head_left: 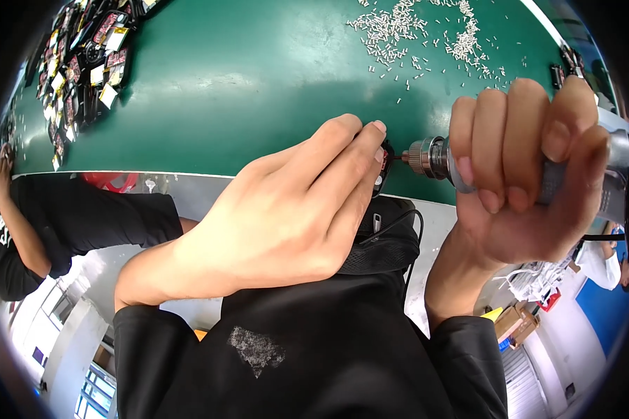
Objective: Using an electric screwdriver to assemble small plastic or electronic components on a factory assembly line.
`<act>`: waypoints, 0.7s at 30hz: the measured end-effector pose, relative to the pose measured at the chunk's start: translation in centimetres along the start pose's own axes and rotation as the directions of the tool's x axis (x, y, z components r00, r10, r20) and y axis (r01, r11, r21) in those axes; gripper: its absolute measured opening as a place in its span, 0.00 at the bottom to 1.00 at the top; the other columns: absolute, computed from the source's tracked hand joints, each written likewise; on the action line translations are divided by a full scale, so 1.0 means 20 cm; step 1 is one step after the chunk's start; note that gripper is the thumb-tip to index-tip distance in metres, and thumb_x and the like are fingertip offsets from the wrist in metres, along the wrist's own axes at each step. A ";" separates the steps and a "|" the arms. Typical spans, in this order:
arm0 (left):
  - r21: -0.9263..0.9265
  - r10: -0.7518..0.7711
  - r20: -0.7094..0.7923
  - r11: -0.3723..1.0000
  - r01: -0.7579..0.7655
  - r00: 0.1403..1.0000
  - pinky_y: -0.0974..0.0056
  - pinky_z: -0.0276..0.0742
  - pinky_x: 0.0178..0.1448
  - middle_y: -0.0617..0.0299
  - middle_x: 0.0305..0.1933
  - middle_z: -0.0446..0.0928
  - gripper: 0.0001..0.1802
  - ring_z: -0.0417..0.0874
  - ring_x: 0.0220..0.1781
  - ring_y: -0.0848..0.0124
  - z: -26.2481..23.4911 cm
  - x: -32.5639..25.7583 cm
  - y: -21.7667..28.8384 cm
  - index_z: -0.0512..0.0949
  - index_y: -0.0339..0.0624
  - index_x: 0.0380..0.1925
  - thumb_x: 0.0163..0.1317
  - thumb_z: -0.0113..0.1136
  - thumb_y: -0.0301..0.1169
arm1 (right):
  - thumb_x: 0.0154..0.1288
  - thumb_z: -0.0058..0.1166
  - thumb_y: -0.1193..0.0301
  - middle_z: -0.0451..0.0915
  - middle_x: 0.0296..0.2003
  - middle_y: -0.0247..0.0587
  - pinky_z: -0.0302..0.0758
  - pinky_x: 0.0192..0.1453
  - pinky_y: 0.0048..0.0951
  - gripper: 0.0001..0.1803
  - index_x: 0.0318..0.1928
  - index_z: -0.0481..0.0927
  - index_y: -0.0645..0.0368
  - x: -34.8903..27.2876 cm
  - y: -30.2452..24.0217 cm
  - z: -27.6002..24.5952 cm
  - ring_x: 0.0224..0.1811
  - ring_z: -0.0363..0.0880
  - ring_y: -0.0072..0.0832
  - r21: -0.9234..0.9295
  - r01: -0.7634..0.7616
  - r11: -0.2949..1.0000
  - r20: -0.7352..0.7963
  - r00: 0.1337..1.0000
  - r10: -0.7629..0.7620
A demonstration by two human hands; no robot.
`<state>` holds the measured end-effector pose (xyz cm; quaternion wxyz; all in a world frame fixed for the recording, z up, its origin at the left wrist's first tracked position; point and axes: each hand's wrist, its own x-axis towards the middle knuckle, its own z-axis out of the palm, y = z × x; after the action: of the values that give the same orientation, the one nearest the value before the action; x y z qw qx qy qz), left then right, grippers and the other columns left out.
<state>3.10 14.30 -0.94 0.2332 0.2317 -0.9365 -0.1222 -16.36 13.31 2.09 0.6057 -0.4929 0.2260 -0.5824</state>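
Observation:
My left hand (293, 209) pinches a small black part (383, 162) near the front edge of the green table (244, 84); most of the part is hidden by my fingers. My right hand (531, 174) is wrapped around a silver powered screwdriver (433, 157) held sideways. Its thin bit points left and meets the black part. Both forearms in black sleeves come in from the lower edge.
Several small silver pins (426, 35) lie scattered at the table's far right. A pile of small black, red and yellow parts (84, 63) sits at the far left. Another person in black (56, 223) is at the left. Cardboard boxes (514, 321) stand on the floor.

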 end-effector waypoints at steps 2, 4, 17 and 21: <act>0.024 0.011 0.002 1.000 -0.011 1.000 0.61 0.80 0.38 0.44 0.49 0.74 0.24 0.77 0.44 0.54 -0.02 0.00 -0.01 0.75 0.21 0.39 0.37 0.61 0.21 | 0.73 0.34 0.59 0.59 0.13 0.25 0.61 0.23 0.20 0.14 0.34 0.65 0.54 0.03 0.02 0.00 0.12 0.55 0.15 0.000 0.031 1.000 0.029 0.999 -0.031; 0.062 0.018 0.036 0.998 -0.021 0.999 0.60 0.80 0.41 0.43 0.49 0.73 0.23 0.77 0.46 0.53 -0.05 0.00 -0.01 0.75 0.22 0.39 0.38 0.60 0.22 | 0.72 0.35 0.61 0.59 0.13 0.25 0.60 0.23 0.20 0.13 0.33 0.64 0.55 0.03 0.01 0.05 0.12 0.54 0.15 -0.038 0.021 0.999 -0.019 1.000 -0.022; 0.216 -0.284 -0.141 0.926 0.310 0.948 0.55 0.73 0.54 0.49 0.51 0.72 0.26 0.74 0.52 0.52 -0.37 -0.11 -0.19 0.73 0.35 0.48 0.44 0.60 0.18 | 0.65 0.54 0.60 0.60 0.11 0.24 0.61 0.19 0.19 0.17 0.36 0.61 0.54 -0.18 -0.11 -0.03 0.10 0.58 0.14 0.302 0.330 0.894 -0.288 0.926 -0.244; 0.448 -0.406 -0.408 0.692 0.567 0.818 0.55 0.65 0.61 0.49 0.55 0.71 0.22 0.70 0.57 0.52 -0.63 -0.19 -0.63 0.70 0.35 0.53 0.56 0.54 0.19 | 0.69 0.47 0.61 0.59 0.11 0.25 0.60 0.19 0.20 0.13 0.36 0.62 0.54 -0.27 -0.04 -0.07 0.10 0.55 0.15 0.279 0.262 0.924 -0.299 0.938 -0.176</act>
<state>16.99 3.82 4.20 0.2439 0.5451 -0.7918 0.1281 -19.11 17.91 0.64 0.5706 -0.3286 0.1530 -0.7369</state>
